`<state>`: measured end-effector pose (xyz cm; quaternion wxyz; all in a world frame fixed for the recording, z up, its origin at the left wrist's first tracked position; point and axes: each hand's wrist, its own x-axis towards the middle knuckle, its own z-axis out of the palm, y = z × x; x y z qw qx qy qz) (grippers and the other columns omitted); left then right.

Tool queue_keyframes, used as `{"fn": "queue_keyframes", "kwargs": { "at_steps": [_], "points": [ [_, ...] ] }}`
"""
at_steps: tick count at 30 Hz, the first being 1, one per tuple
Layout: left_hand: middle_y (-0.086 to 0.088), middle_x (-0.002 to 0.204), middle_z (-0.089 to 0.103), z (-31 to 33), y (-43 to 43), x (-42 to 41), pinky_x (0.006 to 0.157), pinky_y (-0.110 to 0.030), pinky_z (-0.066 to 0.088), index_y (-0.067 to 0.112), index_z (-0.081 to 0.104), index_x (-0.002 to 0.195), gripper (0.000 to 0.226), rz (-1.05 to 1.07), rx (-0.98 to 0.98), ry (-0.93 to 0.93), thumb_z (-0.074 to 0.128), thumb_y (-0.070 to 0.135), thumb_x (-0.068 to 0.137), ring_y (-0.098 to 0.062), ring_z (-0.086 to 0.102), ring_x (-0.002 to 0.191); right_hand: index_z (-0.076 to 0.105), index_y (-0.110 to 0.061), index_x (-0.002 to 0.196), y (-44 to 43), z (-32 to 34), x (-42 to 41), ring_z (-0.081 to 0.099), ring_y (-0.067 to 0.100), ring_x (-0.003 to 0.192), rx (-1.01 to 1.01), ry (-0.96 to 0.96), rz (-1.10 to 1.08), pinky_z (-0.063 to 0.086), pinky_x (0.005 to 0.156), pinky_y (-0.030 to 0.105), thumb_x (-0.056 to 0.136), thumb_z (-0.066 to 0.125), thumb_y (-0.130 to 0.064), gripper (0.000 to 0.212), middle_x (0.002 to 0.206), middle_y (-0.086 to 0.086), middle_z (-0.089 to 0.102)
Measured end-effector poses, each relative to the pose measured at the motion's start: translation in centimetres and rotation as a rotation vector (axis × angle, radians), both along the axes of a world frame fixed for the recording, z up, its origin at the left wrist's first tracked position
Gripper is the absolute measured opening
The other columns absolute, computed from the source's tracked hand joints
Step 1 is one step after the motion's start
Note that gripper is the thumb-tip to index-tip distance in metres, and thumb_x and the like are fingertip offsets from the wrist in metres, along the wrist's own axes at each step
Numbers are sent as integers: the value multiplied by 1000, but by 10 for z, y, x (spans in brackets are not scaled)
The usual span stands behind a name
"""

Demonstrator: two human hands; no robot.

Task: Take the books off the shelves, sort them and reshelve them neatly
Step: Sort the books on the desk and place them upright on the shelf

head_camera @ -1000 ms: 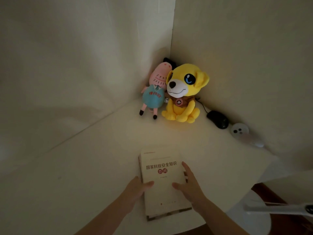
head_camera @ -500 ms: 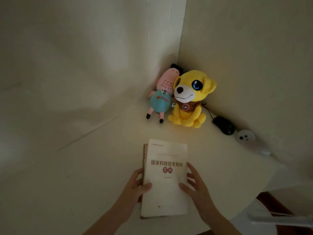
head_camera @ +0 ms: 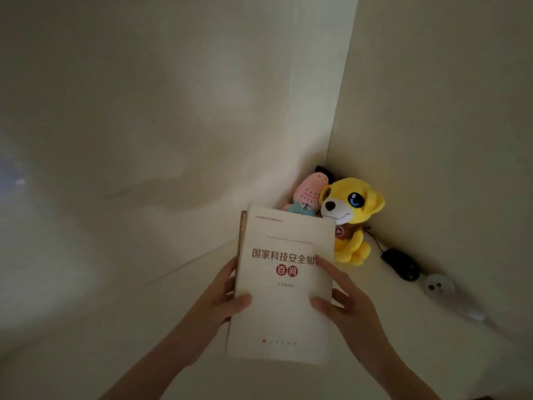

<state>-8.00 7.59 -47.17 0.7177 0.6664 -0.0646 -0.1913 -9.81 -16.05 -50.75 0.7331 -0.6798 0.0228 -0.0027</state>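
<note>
A cream-covered book (head_camera: pixel 284 284) with red Chinese title lettering is held up off the white corner surface (head_camera: pixel 115 327), cover facing me. A second, brown-edged book shows just behind its left side. My left hand (head_camera: pixel 219 307) grips the left edge, thumb on the cover. My right hand (head_camera: pixel 343 301) grips the right edge, thumb and forefinger on the cover. The lifted stack hides part of the pink plush.
A yellow plush dog (head_camera: pixel 352 215) and a pink plush doll (head_camera: pixel 308 192) sit in the corner where two cream walls meet. A black mouse (head_camera: pixel 401 264) with its cable and a small white round device (head_camera: pixel 439 285) lie along the right wall.
The books, which lay flat on the surface under both hands, have been lifted and tilted up toward me. The view has also swung upward and closer.
</note>
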Motion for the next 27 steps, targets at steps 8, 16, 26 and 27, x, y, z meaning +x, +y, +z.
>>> {"fn": "queue_keyframes", "kwargs": {
  "at_steps": [8,16,26,27],
  "points": [
    [19,128,57,93,29,3,87,-29,54,65,5,135,88,6,170,-441,59,14,89,-14,62,109,58,-34,123,26,97,10,64,2,102,-9,-221,33,53,75,16,78,68,7,61,117,-24,64],
    [38,124,49,172,53,-16,80,-21,54,59,47,122,62,52,242,-590,57,7,90,-2,61,106,62,-40,123,47,176,5,64,13,107,28,-353,104,56,81,28,77,69,1,62,125,2,62],
    [43,109,53,255,75,-69,61,-20,56,62,48,118,83,146,252,-767,78,3,68,5,62,97,57,-35,129,69,264,-30,66,10,104,-16,-579,166,58,72,27,77,67,1,63,119,-12,64],
    [43,108,53,263,78,-75,61,-19,56,64,49,117,84,162,256,-796,79,3,67,5,62,96,57,-35,128,72,273,-33,66,10,104,-20,-611,173,59,72,29,77,67,0,63,118,-13,65]
  ]
}}
